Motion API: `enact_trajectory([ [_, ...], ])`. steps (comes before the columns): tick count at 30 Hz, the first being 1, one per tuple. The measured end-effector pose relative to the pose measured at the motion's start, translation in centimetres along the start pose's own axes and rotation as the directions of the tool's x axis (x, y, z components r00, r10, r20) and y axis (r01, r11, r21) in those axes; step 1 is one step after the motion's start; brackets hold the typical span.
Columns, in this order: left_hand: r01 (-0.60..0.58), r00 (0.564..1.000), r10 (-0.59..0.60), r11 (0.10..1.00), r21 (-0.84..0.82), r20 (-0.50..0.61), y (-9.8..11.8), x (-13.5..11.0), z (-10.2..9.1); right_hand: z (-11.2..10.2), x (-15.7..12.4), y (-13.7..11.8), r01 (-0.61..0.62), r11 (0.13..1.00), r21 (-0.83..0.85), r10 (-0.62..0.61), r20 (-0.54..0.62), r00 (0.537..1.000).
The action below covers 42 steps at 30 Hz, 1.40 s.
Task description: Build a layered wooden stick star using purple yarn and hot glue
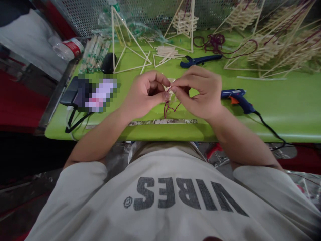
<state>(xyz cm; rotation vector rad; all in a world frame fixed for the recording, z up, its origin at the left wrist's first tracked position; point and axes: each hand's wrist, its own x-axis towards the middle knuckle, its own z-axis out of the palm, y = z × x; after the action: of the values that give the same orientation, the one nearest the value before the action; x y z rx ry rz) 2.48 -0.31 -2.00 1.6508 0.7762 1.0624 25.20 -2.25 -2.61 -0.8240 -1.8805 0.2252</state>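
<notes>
Two hands meet over a green table (288, 107), close together, probably to keep thin cord (165, 112) under control. The left hand (146, 93) curls, thumb and fingertips closed on a small stick piece (170, 96) (mostly hidden). The right hand (203, 87) pinches the cord against it. A glue gun (237, 96) lies beside, seemingly for easy reach.

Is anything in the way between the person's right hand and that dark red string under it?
Nothing visible: the right hand already pinches the string. The glue gun lies off to its right.
</notes>
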Motion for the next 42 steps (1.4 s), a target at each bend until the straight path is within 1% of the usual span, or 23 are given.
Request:
enact_trajectory([
  [4,0.026,1.0,-0.025,0.998,-0.055,0.013,0.1,0.1,0.1,0.1,-0.3,0.3,0.035,0.999,-0.04,-0.034,0.005,0.999],
  [7,0.042,0.999,-0.042,0.998,-0.041,0.02,0.6,0.2,0.2,0.1,-0.3,0.3,0.008,0.999,-0.048,-0.008,-0.01,1.0],
  [12,0.059,0.998,-0.059,0.998,-0.011,0.011,0.6,0.1,0.3,0.0,-0.4,0.2,-0.077,0.997,0.023,0.077,-0.004,0.997],
  [17,0.06,0.998,-0.061,0.996,-0.061,-0.013,0.1,0.1,0.5,0.1,-0.6,0.2,-0.131,0.987,0.094,0.133,-0.009,0.991],
  [21,0.064,0.994,-0.069,0.996,-0.062,-0.085,-0.1,0.2,0.6,0.2,-0.8,0.3,-0.16,0.977,0.144,0.162,0.0,0.987],
  [25,0.093,0.988,-0.102,0.993,-0.078,-0.12,-0.4,0.5,0.7,0.4,-0.9,0.4,-0.125,0.982,0.144,0.128,-0.015,0.992],
  [29,0.142,0.985,-0.154,0.979,-0.147,-0.074,-0.8,0.7,0.5,0.7,-0.9,0.6,-0.104,0.985,0.135,0.108,-0.023,0.994],
  [32,0.135,0.988,-0.147,0.973,-0.188,-0.051,-0.8,0.8,0.3,0.9,-0.9,0.7,-0.073,0.991,0.115,0.077,-0.033,0.996],
  [36,0.133,0.984,-0.155,0.968,-0.213,-0.088,-1.1,1.0,0.2,1.0,-0.7,0.5,0.026,0.999,0.033,-0.026,-0.011,1.0],
  [39,0.122,0.98,-0.149,0.974,-0.191,-0.135,-1.4,1.1,0.3,0.9,-0.5,0.3,0.107,0.993,-0.055,-0.108,-0.017,0.994],
  [42,0.075,0.984,-0.1,0.984,-0.164,-0.147,-1.4,0.9,0.6,0.8,-0.4,0.3,0.122,0.985,-0.121,-0.121,0.013,0.993],
])
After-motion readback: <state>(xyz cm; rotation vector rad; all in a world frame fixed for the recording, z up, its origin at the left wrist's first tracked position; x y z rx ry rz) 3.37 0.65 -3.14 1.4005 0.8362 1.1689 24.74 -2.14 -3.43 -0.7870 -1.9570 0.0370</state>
